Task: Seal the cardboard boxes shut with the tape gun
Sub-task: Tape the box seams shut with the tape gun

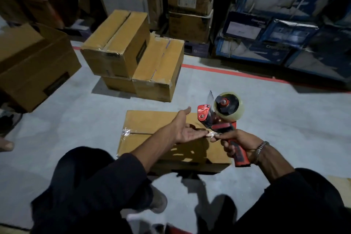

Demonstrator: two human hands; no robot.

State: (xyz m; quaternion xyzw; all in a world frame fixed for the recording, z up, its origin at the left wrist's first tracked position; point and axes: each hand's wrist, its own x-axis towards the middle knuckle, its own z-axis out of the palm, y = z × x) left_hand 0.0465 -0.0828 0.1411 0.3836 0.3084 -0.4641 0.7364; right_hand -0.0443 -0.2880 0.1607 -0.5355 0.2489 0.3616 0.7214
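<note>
I was crouched on a grey floor (247,100) with a closed cardboard box (152,119) just in front of my knees, its two top flaps meeting in a seam that ran from left to right. A patch of clear tape (126,132) was already stuck over the left end of that seam; whether tape covered the rest of it, I could not tell, because my arms hid it. My right hand (237,142) was wrapped firmly around the red handle of the tape gun (218,118), which I held tilted up above the right end of the box, its clear roll on the far side and its cutter pointing left. My left hand (185,130) lay released, palm up and fingers straight, over the middle of the box, its fingertips meeting something small and pale by the gun's base, probably a loose end of tape. To do this step well, I judged I should free that end, press it down over the box's edge, then draw the gun steadily along the seam with the flaps pushed flat. Farther off, a stack of taped boxes (133,57) stood on the floor, another box (34,66) sat at the left, and blue cartons (284,24) were piled at the far right.
</note>
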